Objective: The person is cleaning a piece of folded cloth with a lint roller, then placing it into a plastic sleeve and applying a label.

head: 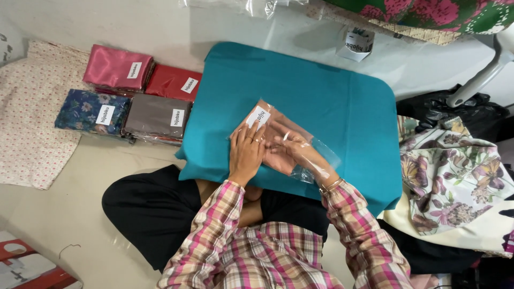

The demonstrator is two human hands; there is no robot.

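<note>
A folded salmon-pink cloth [267, 124] lies in a clear plastic bag [321, 155] with a white label, on a teal board [332, 101] over my lap. My left hand [246, 152] presses flat on top of the bag near the label, fingers spread. My right hand [300, 155] is pushed inside the open end of the bag, against the cloth; its fingers show blurred through the plastic.
Left on the floor, bagged folded cloths are stacked: pink [115, 67], red [172, 83], blue floral [91, 112], grey-brown [156, 116]. A floral fabric [455, 176] lies at right, black bags [455, 109] behind it, a small white box [355, 44] beyond the board.
</note>
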